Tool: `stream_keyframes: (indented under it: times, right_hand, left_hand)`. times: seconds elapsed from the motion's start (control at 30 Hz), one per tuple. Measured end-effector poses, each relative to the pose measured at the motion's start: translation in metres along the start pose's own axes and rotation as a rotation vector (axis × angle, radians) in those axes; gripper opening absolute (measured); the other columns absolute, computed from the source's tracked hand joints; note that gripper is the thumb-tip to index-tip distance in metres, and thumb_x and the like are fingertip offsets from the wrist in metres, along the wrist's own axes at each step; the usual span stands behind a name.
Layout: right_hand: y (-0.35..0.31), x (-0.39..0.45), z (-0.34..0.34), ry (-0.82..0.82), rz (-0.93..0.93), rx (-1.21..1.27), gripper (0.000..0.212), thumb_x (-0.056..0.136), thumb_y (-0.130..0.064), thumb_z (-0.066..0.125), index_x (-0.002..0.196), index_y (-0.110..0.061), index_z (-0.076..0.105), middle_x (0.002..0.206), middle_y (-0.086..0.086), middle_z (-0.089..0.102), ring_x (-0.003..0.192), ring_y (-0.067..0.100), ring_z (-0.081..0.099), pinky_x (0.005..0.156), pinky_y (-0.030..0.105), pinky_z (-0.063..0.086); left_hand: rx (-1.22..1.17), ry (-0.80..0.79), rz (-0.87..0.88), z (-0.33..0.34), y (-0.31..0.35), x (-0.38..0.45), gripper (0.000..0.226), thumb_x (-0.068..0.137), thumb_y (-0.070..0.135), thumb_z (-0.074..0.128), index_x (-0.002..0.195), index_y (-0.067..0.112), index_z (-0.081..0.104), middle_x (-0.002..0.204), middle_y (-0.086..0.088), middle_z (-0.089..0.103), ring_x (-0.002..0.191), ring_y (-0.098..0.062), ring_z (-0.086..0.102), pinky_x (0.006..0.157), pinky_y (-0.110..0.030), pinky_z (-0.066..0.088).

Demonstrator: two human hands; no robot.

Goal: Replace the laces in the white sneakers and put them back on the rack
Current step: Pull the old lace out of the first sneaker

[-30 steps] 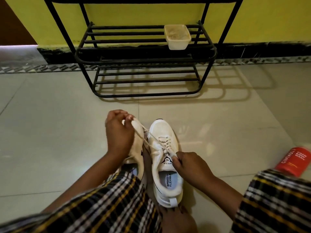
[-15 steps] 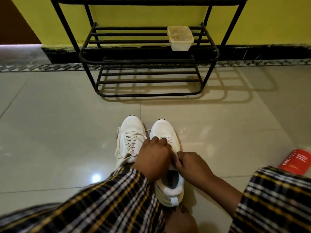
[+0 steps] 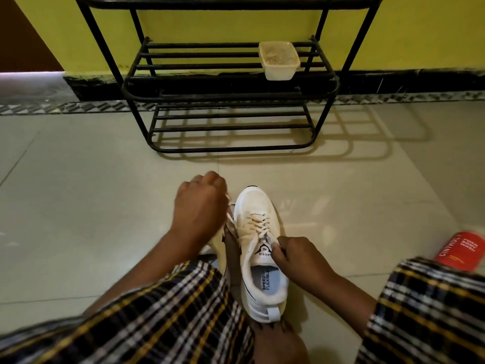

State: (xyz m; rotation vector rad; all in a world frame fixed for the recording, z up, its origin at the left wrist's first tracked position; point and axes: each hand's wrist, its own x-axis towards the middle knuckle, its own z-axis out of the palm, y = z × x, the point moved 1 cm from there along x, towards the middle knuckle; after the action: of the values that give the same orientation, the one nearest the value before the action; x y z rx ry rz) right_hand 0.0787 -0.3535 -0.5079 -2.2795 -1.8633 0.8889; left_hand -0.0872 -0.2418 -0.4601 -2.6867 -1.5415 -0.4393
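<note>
While a person sits on the tiled floor (image 3: 78,206) in front of a black metal shoe rack (image 3: 228,82), two white sneakers stand side by side on the floor, toes toward the rack and well short of its lowest shelf. On the right sneaker (image 3: 259,248), which reads "SPEED" on the tongue and "SPEED & FLEXIBLE" on the insole, a white lace (image 3: 258,227) crosses the eyelets. Near the rack-facing top of that tongue, the right hand (image 3: 296,254) pinches one end of the lace between curled fingers and thumb. Closer to the rack, the left hand (image 3: 200,206) is raised with its fingers closed around the other end of the lace, which runs slack from the fist down to the eyelets. That hand and forearm cover most of the left sneaker (image 3: 219,245), leaving only a strip of its side showing. Plaid-clad knees (image 3: 162,319) frame the shoes on the side away from the rack. A pale plastic tub (image 3: 279,60) sits on the rack's middle shelf, at its right end. Well to the right of the sneakers, a red Cinthol foam body wash bottle (image 3: 460,250) lies on the floor.
</note>
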Motion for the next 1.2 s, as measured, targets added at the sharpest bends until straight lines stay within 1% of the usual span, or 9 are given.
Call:
stream_keyframes:
  times: [0.17, 0.27, 0.43, 0.53, 0.67, 0.83, 0.93, 1.07, 1.2]
  right_hand:
    - [-0.004, -0.001, 0.001, 0.003, 0.0, 0.0, 0.042, 0.099, -0.035, 0.035, 0.06, -0.023, 0.025, 0.06, -0.004, 0.034, 0.072, 0.024, 0.043, 0.056, 0.033, 0.029]
    - [-0.004, 0.0, 0.002, 0.014, -0.008, 0.008, 0.041, 0.099, -0.034, 0.036, 0.06, -0.022, 0.026, 0.06, -0.003, 0.035, 0.071, 0.024, 0.044, 0.055, 0.032, 0.029]
    - [0.0, 0.001, 0.002, 0.031, -0.012, 0.059, 0.038, 0.099, -0.033, 0.037, 0.064, -0.019, 0.035, 0.07, 0.006, 0.049, 0.072, 0.024, 0.05, 0.063, 0.033, 0.038]
    - [0.002, 0.002, 0.004, 0.027, -0.02, 0.108, 0.039, 0.099, -0.029, 0.039, 0.062, -0.017, 0.034, 0.07, 0.01, 0.049, 0.07, 0.023, 0.048, 0.063, 0.033, 0.036]
    - [0.018, 0.004, 0.005, -0.014, 0.058, 0.438, 0.037, 0.098, -0.024, 0.046, 0.066, -0.005, 0.048, 0.063, 0.012, 0.05, 0.059, 0.017, 0.045, 0.059, 0.028, 0.032]
    - [0.019, 0.002, -0.003, -0.063, 0.169, 0.758, 0.026, 0.093, -0.022, 0.056, 0.07, -0.012, 0.051, 0.057, -0.001, 0.045, 0.038, 0.0, 0.037, 0.042, 0.011, 0.029]
    - [0.006, 0.008, -0.014, 0.101, 0.05, 0.645, 0.011, 0.084, -0.022, 0.068, 0.083, -0.02, 0.058, 0.074, -0.004, 0.053, 0.055, -0.001, 0.045, 0.053, 0.01, 0.034]
    - [-0.023, 0.014, -0.014, 0.119, -0.115, 0.101, 0.015, 0.087, -0.026, 0.062, 0.101, -0.022, 0.065, 0.102, -0.002, 0.05, 0.09, 0.015, 0.056, 0.076, 0.028, 0.045]
    - [-0.035, 0.015, -0.007, 0.161, -0.14, -0.094, 0.016, 0.091, -0.029, 0.055, 0.1, -0.018, 0.063, 0.11, -0.001, 0.048, 0.1, 0.021, 0.054, 0.075, 0.031, 0.046]
  left_hand:
    - [0.099, -0.167, -0.194, -0.009, -0.013, 0.002, 0.029, 0.089, 0.017, 0.055, 0.116, 0.01, 0.059, 0.119, -0.008, 0.054, 0.106, -0.03, 0.049, 0.083, -0.038, 0.042]
    - [-0.149, -0.227, -0.172, 0.0, 0.016, -0.019, 0.04, 0.09, 0.034, 0.057, 0.122, 0.01, 0.051, 0.124, -0.006, 0.045, 0.113, -0.026, 0.044, 0.092, -0.034, 0.039]
    - [-0.354, -0.398, -0.115, 0.02, 0.039, -0.044, 0.03, 0.084, 0.049, 0.06, 0.086, 0.02, 0.053, 0.09, 0.002, 0.057, 0.084, -0.014, 0.054, 0.07, -0.026, 0.041]
    - [-0.449, -0.405, -0.173, 0.029, 0.033, -0.05, 0.023, 0.087, 0.045, 0.057, 0.077, 0.024, 0.054, 0.079, 0.005, 0.062, 0.074, -0.015, 0.057, 0.069, -0.03, 0.047]
    - [-0.55, -0.341, -0.226, 0.034, 0.025, -0.059, 0.018, 0.089, 0.034, 0.056, 0.081, 0.019, 0.062, 0.076, 0.003, 0.065, 0.073, -0.016, 0.06, 0.07, -0.038, 0.049]
    - [-0.489, -0.311, -0.184, 0.034, 0.027, -0.061, 0.024, 0.091, 0.038, 0.053, 0.087, 0.019, 0.066, 0.079, 0.003, 0.068, 0.075, -0.014, 0.061, 0.069, -0.036, 0.048]
    - [-0.503, -0.313, -0.168, 0.034, 0.028, -0.06, 0.025, 0.091, 0.039, 0.053, 0.084, 0.019, 0.066, 0.077, 0.003, 0.067, 0.073, -0.014, 0.061, 0.067, -0.035, 0.048]
    - [-0.518, -0.305, -0.167, 0.035, 0.028, -0.06, 0.024, 0.091, 0.038, 0.053, 0.082, 0.019, 0.065, 0.073, 0.002, 0.065, 0.068, -0.014, 0.059, 0.064, -0.036, 0.047]
    - [-0.531, -0.299, -0.163, 0.036, 0.027, -0.06, 0.023, 0.091, 0.038, 0.051, 0.085, 0.021, 0.066, 0.075, 0.003, 0.066, 0.069, -0.012, 0.059, 0.066, -0.038, 0.048]
